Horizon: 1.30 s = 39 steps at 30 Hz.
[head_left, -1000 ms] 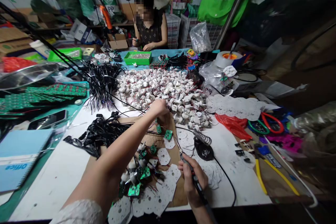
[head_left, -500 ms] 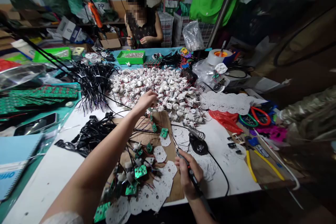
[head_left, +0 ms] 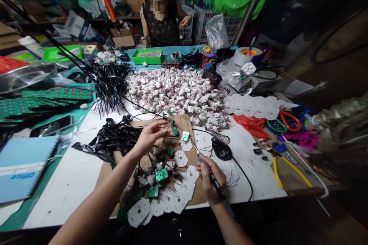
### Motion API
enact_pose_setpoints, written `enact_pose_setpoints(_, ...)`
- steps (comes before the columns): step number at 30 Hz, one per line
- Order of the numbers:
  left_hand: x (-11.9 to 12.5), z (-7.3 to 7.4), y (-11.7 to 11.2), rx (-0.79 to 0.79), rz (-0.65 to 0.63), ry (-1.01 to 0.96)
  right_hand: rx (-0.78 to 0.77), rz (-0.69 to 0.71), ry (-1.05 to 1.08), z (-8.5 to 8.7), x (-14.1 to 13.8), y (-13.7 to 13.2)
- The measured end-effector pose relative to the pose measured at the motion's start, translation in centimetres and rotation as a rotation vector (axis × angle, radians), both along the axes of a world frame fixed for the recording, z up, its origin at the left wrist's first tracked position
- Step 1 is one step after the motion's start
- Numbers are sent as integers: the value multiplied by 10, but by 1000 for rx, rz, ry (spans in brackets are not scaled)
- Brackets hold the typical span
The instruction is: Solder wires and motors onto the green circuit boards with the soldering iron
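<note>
Iron Poised, Left Fingers at the Boards

The right hand (head_left: pixel 207 183) has its grip wrapped around a soldering iron (head_left: pixel 215 185), the tip slanting up over the right margin of the cardboard sheet (head_left: pixel 199 195). The left hand (head_left: pixel 152 133) hovers above the cardboard sheet's upper part, thumb and finger drawn near each other beside a small green board (head_left: pixel 175 131); whether that grip pinches a board or a wire, one cannot tell. Another green board (head_left: pixel 185 136) lies on a white plate at the cardboard sheet's right side, close to the tip.

The step in hand looks like positioning a small part for the iron. Bringing tip and part together would call for a steady left hold, with fingers kept off the hot metal.

Room is tight around the cardboard sheet: the heap of white parts (head_left: pixel 175 88) rises just beyond its far edge, black cables (head_left: pixel 115 138) crowd its left, and white plates (head_left: pixel 168 201) overlap its near edge, reaching the rim of the tabletop (head_left: pixel 71 199). To the cardboard sheet's right, the coiled stand (head_left: pixel 221 136) and a trailing cord (head_left: pixel 252 187) limit the iron's swing; between cord and pliers (head_left: pixel 276 172) there is more white surface.
</note>
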<state>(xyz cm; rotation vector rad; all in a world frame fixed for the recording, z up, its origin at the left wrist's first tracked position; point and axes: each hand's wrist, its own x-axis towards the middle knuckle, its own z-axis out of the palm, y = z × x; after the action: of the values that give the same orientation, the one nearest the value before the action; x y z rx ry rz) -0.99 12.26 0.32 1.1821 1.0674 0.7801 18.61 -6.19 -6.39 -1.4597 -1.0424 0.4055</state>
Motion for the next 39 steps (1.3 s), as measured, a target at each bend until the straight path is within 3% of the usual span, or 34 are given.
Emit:
enact_pose_setpoints(6,-10,10,0,97,-96,112,24,24,-26,-1,0,-1)
enact_pose_setpoints(10,1,1,-3,178,-194,275,18,-6,-8,0,-1,-4)
enact_pose_setpoints(17,28,-7,-22,505,-252,684,-10,11,-37,1,-1,-4)
enact_pose_setpoints(24,36,-13,-34,687,-306,836,-11,53,-75,0,-1,-3)
enact_pose_setpoints(28,43,-18,-36,704,-298,848,-16,60,-92,2,1,-4)
enact_pose_setpoints(32,51,-22,-34,625,-321,931,-30,58,-76,2,2,-4)
enact_pose_setpoints(39,61,-20,-32,560,-374,1087,-51,69,-94,2,3,-4)
